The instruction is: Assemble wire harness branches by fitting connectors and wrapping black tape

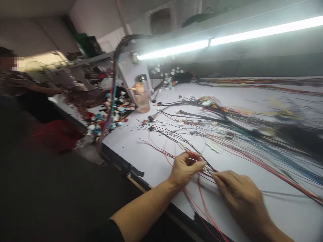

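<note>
Over the front of the white table, my left hand (185, 168) is closed around a bunch of red and dark wires (193, 155), thumb and fingers curled together. A white connector (181, 146) shows at the bunch's far end, just beyond those fingers. To its right, my right hand (241, 191) pinches thin wires close to the left fingertips; exactly which ones is blurred. Red wires (200, 195) hang from beneath the hands over the table's front edge. Behind them lies a white multi-slot connector block (213, 146).
Wire bundles with connectors (224, 116) spread across the white table (285, 215). A plastic bottle (141, 99) stands by the lamp post. Loose connectors (118, 107) pile up on the left. A lit tube lamp (264, 31) hangs overhead. Another person (17, 79) is at the far left.
</note>
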Demonstrator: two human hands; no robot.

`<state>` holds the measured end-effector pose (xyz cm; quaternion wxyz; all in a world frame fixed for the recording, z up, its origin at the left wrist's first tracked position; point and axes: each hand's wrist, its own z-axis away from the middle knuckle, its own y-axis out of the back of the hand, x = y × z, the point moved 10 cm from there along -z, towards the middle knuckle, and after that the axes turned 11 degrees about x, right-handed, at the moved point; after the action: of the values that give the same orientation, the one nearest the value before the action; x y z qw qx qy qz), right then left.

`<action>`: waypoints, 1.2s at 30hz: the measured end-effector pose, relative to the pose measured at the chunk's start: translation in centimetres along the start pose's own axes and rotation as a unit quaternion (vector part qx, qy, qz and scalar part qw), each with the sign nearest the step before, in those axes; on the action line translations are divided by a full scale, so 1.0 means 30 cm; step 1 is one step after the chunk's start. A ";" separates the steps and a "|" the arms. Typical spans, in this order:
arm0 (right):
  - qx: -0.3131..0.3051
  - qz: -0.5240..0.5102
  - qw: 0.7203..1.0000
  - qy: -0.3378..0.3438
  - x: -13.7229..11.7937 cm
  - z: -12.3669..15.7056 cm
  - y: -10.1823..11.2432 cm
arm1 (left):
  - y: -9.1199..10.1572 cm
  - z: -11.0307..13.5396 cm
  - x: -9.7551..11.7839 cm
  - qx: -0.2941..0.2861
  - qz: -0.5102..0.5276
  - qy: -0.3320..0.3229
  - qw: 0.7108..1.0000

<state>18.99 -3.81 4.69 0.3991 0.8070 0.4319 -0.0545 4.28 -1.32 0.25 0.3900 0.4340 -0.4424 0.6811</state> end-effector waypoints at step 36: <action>-0.056 -0.111 0.973 -0.195 0.082 -0.021 -0.029 | 0.006 -0.046 0.000 0.041 -0.032 -0.039 0.998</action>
<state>19.70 -1.51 3.53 0.5114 0.7042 0.4351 -0.2306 3.79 -0.08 -0.13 0.3760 0.4900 -0.4149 0.6681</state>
